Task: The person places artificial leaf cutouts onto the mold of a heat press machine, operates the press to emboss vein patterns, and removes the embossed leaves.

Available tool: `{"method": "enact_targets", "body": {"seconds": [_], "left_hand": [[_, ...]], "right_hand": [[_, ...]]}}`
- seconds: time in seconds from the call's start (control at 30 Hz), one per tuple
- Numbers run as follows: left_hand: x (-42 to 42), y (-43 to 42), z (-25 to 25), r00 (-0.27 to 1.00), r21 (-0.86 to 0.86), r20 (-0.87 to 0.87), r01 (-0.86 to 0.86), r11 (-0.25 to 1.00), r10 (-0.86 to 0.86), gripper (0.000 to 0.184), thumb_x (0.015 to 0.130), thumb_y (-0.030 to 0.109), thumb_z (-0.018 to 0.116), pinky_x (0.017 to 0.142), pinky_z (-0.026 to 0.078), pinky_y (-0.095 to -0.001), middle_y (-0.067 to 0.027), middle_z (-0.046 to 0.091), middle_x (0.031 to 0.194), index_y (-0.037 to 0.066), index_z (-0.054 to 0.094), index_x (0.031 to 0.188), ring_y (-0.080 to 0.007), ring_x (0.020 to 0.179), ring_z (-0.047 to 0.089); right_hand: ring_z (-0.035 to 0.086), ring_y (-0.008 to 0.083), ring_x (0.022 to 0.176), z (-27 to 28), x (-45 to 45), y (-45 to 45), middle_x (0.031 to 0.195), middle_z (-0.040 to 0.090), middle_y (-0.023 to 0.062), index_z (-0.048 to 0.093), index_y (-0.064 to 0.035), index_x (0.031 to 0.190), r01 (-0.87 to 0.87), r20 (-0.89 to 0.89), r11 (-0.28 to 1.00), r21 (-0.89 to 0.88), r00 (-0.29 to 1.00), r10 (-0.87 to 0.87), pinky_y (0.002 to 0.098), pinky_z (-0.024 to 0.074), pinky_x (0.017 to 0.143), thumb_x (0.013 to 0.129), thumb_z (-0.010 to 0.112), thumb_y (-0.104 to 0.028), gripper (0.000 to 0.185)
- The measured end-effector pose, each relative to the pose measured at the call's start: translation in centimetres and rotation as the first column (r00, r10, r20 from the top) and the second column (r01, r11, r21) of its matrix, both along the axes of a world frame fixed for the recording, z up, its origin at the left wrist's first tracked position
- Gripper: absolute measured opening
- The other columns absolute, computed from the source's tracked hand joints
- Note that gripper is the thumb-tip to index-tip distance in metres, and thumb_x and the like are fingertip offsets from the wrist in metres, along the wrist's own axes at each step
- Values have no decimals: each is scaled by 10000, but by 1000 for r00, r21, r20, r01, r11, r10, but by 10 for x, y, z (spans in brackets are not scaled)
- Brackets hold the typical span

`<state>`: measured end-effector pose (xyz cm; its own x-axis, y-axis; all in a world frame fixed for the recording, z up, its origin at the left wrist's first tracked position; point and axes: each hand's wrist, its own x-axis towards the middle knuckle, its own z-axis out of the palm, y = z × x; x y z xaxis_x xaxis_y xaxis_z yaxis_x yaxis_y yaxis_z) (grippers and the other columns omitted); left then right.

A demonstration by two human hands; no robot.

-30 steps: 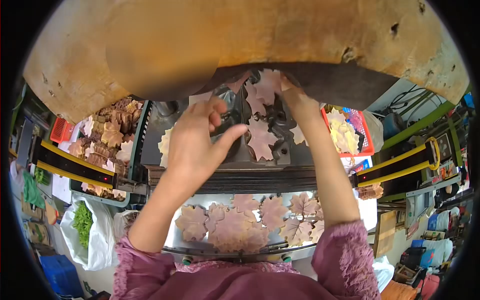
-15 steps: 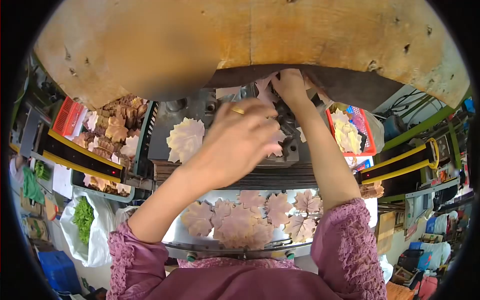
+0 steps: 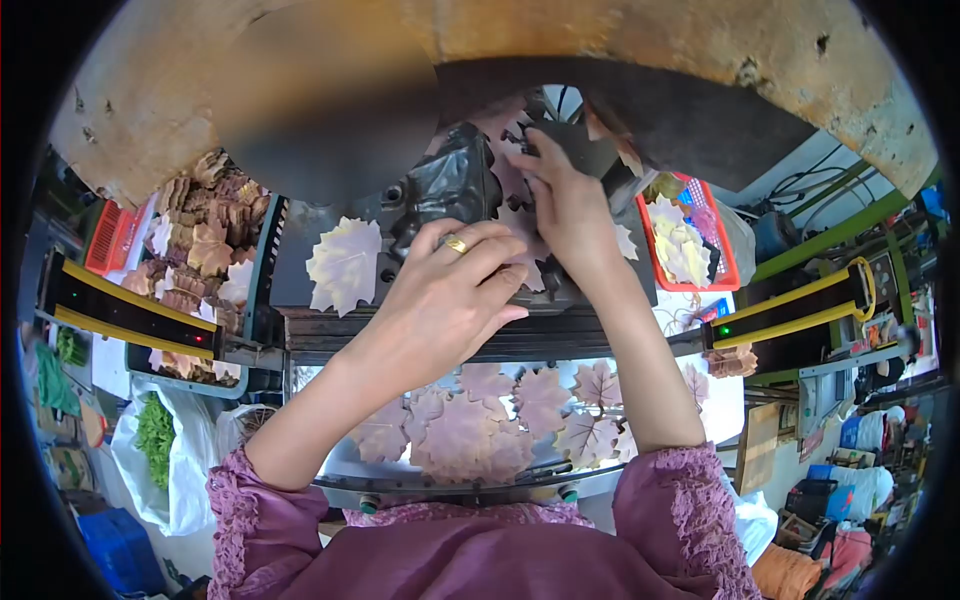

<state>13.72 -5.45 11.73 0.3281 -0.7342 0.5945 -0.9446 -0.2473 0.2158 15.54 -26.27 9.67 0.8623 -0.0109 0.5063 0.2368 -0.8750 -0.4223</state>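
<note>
My left hand [image 3: 455, 295], with a gold ring, hovers in front of the dark metal mold [image 3: 445, 185]; its fingers are bent and nothing shows clearly between them. My right hand [image 3: 565, 200] reaches farther back, fingers apart, over the pinkish leaf pieces [image 3: 512, 185] that lie in a column on the mold. A pale yellow-pink leaf stack [image 3: 345, 265] rests on the dark plate, left of the mold. Several mauve leaves [image 3: 465, 430] lie on the bright metal surface near my body.
A crate of stacked leaves [image 3: 210, 250] stands at the left, a red basket [image 3: 728, 275] with yellowish leaves at the right. Yellow-edged bars [image 3: 135, 310] flank the machine on both sides. A large worn brown panel [image 3: 600, 35] hangs overhead. A white bag [image 3: 190, 490] sits lower left.
My right hand has drawn back a little from the rear of the mold, its fingers spreading. My left hand crossed toward the middle, then came lower. A light on the right bar turned from red to green.
</note>
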Motion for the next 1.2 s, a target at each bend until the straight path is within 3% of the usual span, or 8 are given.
{"method": "enact_targets", "body": {"seconds": [0.1, 0.17, 0.37, 0.5, 0.6, 0.83, 1.0, 1.2], "left_hand": [[-11, 15, 9, 1000, -18, -11, -22, 1000, 22, 205, 835, 171, 717, 993, 395, -409, -75, 638, 1114, 39, 694, 989, -225, 1124, 573], [-17, 44, 3, 976, -176, -91, -212, 961, 199, 211, 855, 157, 708, 948, 444, -386, -80, 654, 1114, 40, 697, 1030, -237, 1051, 605], [17, 100, -31, 783, -195, -349, -598, 777, 515, 193, 824, 91, 719, 882, 492, -375, -101, 669, 1102, 14, 724, 1001, -299, 993, 619], [50, 111, -74, 678, 48, -228, -709, 703, 699, 222, 789, 91, 742, 862, 494, -398, -113, 670, 1094, 26, 721, 1000, -314, 955, 618], [56, 115, -77, 644, 59, -251, -735, 676, 723, 235, 769, 98, 750, 843, 490, -410, -111, 663, 1097, 38, 726, 995, -319, 935, 609], [54, 104, -68, 612, -106, -437, -762, 638, 659, 133, 751, 90, 745, 795, 488, -393, -100, 655, 902, 56, 720, 877, -313, 851, 611], [74, 105, -69, 609, 17, -334, -759, 651, 720, 102, 770, 90, 736, 781, 484, -407, -85, 632, 822, 53, 703, 859, -312, 813, 608], [73, 101, -67, 595, 47, -365, -757, 652, 717, 73, 816, 75, 702, 739, 487, -359, -63, 652, 825, 30, 701, 873, -255, 767, 613]], "right_hand": [[718, 279, 940, 9, -5, 4, 1168, 731, 77, 532, -7, 1332, 46, 27, 999, -22, 999, -45, 334, 531, 772, 831, 591, 64, 510], [721, 267, 933, 7, -16, 9, 1166, 733, 70, 534, -6, 1329, 89, 31, 996, -28, 996, -88, 333, 529, 776, 829, 613, 58, 510], [687, 326, 809, 16, -76, 30, 1051, 753, 101, 572, 14, 1271, 49, 124, 993, 108, 990, -62, 380, 529, 752, 804, 650, 53, 475], [696, 298, 831, 7, -92, 38, 1084, 751, 81, 555, 20, 1287, 47, -11, 996, 72, 999, -47, 349, 535, 786, 770, 700, 56, 538], [705, 279, 831, 9, -91, 40, 1104, 747, 74, 565, 20, 1279, 35, -14, 999, 28, 999, -35, 334, 539, 781, 774, 713, 38, 526], [578, 302, 1192, 28, -93, 43, 1243, 685, 77, 645, -17, 1203, 72, 153, 988, -140, 987, -50, 415, 470, 976, 787, 753, -56, 432], [446, 347, 1321, 36, -78, 49, 1296, 646, 88, 688, -35, 1139, 20, 84, 994, -106, 996, -11, 471, 410, 1050, 778, 783, -130, 385], [443, 344, 1317, 36, -61, 54, 1297, 641, 85, 710, -56, 1101, -70, 103, 991, -118, 991, 82, 476, 424, 1032, 762, 809, -194, 379]]}}
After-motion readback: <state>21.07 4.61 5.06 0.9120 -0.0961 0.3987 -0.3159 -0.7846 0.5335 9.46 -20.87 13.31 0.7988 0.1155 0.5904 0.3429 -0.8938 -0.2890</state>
